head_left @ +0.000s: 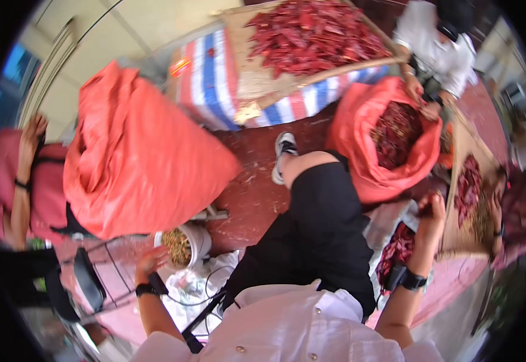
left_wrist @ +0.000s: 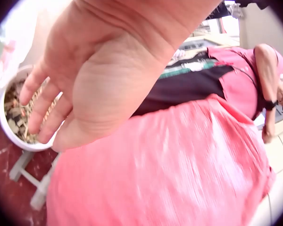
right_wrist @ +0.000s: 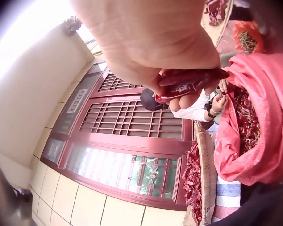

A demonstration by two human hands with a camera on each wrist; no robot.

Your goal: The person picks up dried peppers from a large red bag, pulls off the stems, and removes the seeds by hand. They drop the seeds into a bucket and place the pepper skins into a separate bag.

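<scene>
Chillies, dried, glossy, dark red, sit in right hand, fingers curled round them, near open red woven sack. Left hand released, fingers extended, holding nothing, beside white plastic bucket of dry stems. Bulging red sack stands nearby.

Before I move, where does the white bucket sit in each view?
Head: bucket lower left of centre, beside the left hand.
Left wrist: far left, partly behind that hand.
Right wrist: not in it.
Landmark for head and left wrist: the big red sack beside it.
</scene>
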